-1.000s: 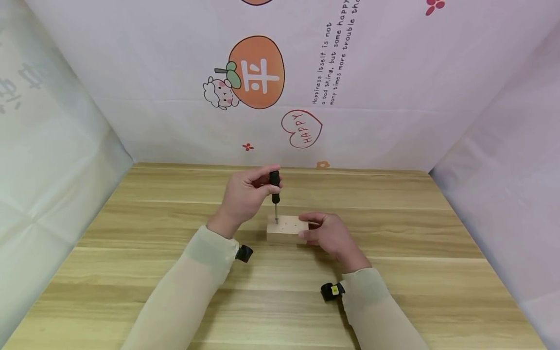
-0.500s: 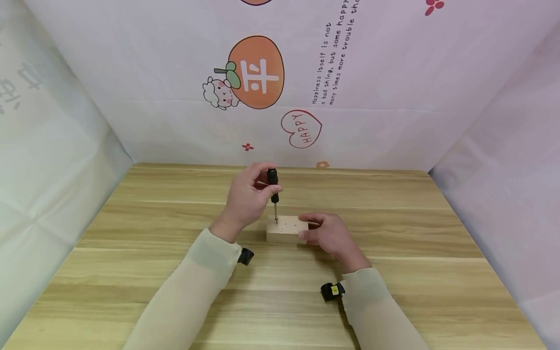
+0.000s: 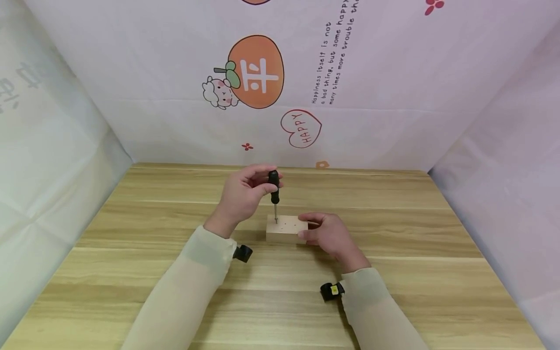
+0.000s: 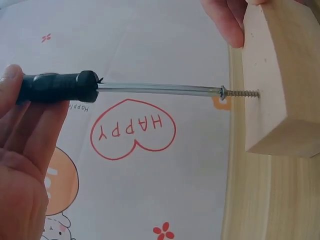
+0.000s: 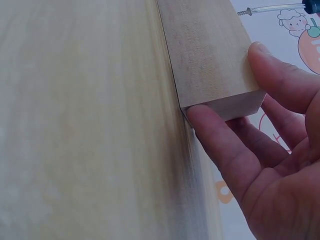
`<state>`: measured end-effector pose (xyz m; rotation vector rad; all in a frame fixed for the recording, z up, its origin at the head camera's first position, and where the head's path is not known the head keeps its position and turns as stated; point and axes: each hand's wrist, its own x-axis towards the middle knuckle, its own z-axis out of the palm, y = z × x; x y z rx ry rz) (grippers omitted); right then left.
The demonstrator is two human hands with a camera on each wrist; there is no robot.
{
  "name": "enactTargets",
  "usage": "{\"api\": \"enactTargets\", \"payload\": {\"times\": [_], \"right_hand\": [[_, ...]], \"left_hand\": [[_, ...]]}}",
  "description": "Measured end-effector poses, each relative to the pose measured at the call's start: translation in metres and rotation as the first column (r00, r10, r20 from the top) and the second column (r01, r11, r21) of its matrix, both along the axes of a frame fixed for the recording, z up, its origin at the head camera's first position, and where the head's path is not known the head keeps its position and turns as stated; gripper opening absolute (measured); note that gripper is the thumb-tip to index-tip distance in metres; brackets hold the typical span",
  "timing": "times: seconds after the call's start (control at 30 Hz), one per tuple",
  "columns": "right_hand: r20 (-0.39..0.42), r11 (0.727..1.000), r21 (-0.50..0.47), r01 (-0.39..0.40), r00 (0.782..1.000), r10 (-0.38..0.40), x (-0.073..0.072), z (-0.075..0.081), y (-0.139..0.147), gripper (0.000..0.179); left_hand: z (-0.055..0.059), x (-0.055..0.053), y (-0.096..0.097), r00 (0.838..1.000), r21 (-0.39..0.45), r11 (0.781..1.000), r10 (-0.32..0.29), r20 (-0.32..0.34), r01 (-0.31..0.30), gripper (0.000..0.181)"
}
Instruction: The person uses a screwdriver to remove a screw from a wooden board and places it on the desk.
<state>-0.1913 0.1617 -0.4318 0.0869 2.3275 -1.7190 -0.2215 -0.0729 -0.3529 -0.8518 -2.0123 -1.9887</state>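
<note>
My left hand [image 3: 240, 197] holds a black-handled screwdriver [image 3: 274, 187] upright, its handle between thumb and fingers. The metal shaft reaches down to the head of a screw [image 4: 241, 93], whose tip sits in the top face of a pale wooden block [image 3: 286, 237]; most of its thread shows above the wood. Several small holes dot that top face. At the block's right end my right hand [image 3: 330, 236] grips it, thumb on one side and fingers on the other, and the block lies on the table.
The wood-grain table [image 3: 280, 301] spreads around the block. A white printed cloth [image 3: 372, 97] hangs behind it, and plain white cloth walls stand at both sides. Each wrist carries a small black camera, such as the right wrist's camera [image 3: 331, 291].
My left hand has shifted slightly and rolled about the screwdriver handle, and the handle's top tilts a little differently. The right hand and the block have stayed in place.
</note>
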Motion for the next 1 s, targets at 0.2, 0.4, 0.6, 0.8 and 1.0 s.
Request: {"api": "enactTargets", "payload": {"times": [0.2, 0.4, 0.6, 0.8, 1.0], "right_hand": [[-0.006, 1.000, 0.012, 0.005, 1.000, -0.005, -0.0003, -0.0013, 0.0008, 0.040], [-0.005, 0.999, 0.042, -0.002, 1.000, 0.002, -0.0011, -0.0017, 0.0001, 0.039], [-0.002, 1.000, 0.031, 0.000, 1.000, 0.000, -0.0031, -0.0027, 0.0001, 0.039], [-0.003, 1.000, 0.027, -0.001, 1.000, 0.001, -0.0035, -0.0029, -0.0005, 0.039], [0.003, 1.000, 0.021, -0.006, 1.000, 0.006, -0.0011, -0.0014, -0.0004, 0.040]], "left_hand": [[0.0035, 0.0018, 0.0044, 0.987, -0.123, 0.982, 0.135, -0.090, -0.145, 0.029], [0.0031, -0.0012, 0.0065, 0.975, -0.175, 0.973, 0.118, -0.189, -0.152, 0.035], [0.0031, -0.0045, 0.0006, 0.986, -0.133, 0.986, -0.114, -0.125, 0.097, 0.036], [0.0058, -0.0031, 0.0001, 0.997, -0.094, 0.993, -0.071, -0.034, 0.068, 0.035], [0.0064, 0.0009, 0.0020, 0.978, -0.213, 0.958, 0.169, -0.125, -0.192, 0.037]]}}
